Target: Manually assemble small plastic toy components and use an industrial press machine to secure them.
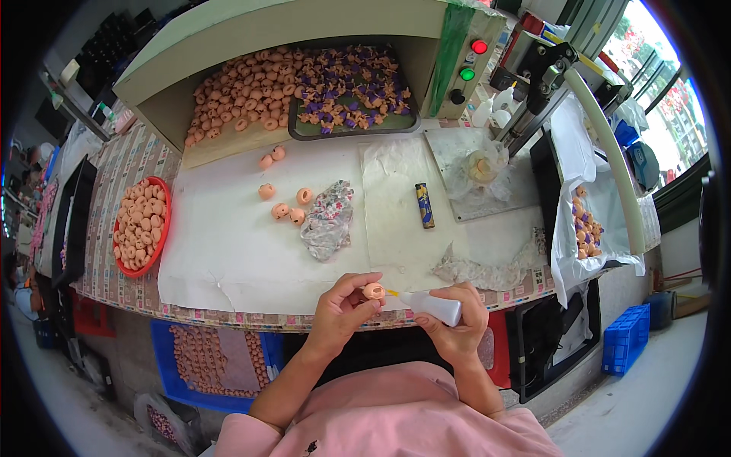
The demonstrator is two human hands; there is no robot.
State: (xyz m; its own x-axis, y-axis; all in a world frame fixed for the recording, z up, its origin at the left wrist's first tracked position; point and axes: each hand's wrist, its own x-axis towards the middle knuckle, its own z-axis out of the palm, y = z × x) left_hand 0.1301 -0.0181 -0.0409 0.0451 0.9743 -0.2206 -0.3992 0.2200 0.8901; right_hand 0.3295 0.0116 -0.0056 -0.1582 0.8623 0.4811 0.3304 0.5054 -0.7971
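Near the table's front edge, my left hand (340,311) pinches a small peach-coloured doll head (374,291) between thumb and fingers. A dark hole shows on the head. My right hand (459,318) is wrapped round a white squeeze bottle (437,307), held tilted on its side. Its thin yellow nozzle (392,293) points left, with the tip at or very close to the doll head; I cannot tell if they touch. Several loose doll heads (280,211) lie beyond my left hand, beside a crumpled flower-patterned cloth (329,221).
A beige box-like machine (289,21) holds piled heads and a black tray (354,131) of purple-and-peach figures. At left stands a red basket (163,236) of peach parts. A blue-and-yellow tube (424,206), a metal plate (499,206) and a lever press (533,99) are to the right.
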